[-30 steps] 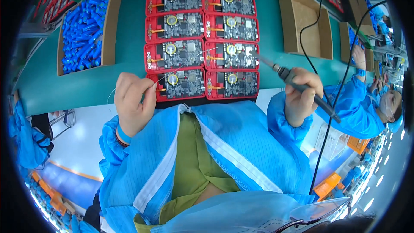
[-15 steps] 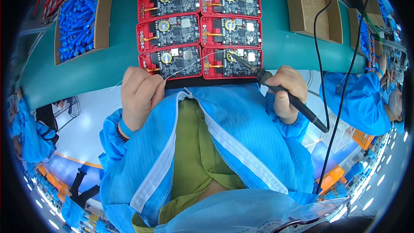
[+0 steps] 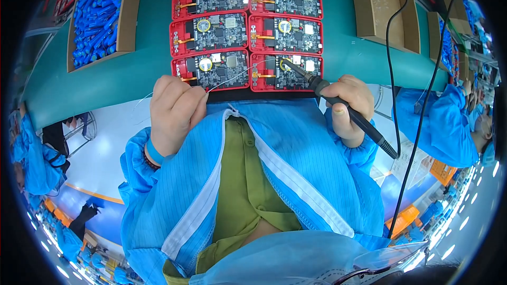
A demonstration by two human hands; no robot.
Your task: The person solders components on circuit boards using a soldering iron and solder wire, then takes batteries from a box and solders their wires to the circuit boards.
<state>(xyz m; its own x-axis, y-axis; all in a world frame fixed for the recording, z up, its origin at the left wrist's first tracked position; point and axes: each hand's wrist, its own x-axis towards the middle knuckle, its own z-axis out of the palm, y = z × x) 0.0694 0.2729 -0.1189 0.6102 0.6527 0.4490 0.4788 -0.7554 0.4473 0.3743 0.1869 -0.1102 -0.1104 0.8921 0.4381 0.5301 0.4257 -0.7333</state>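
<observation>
One green bench (image 3: 348, 58) spans the far part of the view, its near edge bowed by the lens. At its left stands a cardboard box (image 3: 129, 16) heaped with slender blue parts (image 3: 97, 24); at its right, a second cardboard box (image 3: 383, 8) shows its tan floor. Between them, red cases lie in two columns, the farthest row cut off by the upper border.

The nearest red case (image 3: 262, 72) of the right-hand column lies flat and open by the bench's near edge. It is shallow and rectangular, glossy along its rim and at its left end, where small pale contacts show.

The left hand (image 3: 177, 108) is curled, thumb pressed against forefinger. The right hand (image 3: 349, 106) grasps a dark soldering iron (image 3: 368, 127) by its handle, the tip slanting over the case.

Inside sits a dark grey circuit board (image 3: 293, 78), crowded with tiny components and bright white blocks; an orange ribbon (image 3: 265, 76) lies to its left. A yellow-rimmed disc (image 3: 284, 66) is partly covered by the tip; whether they touch cannot be told. Thinnest is a silvery wire (image 3: 229, 80), pinched in the left hand and reaching toward the disc.
</observation>
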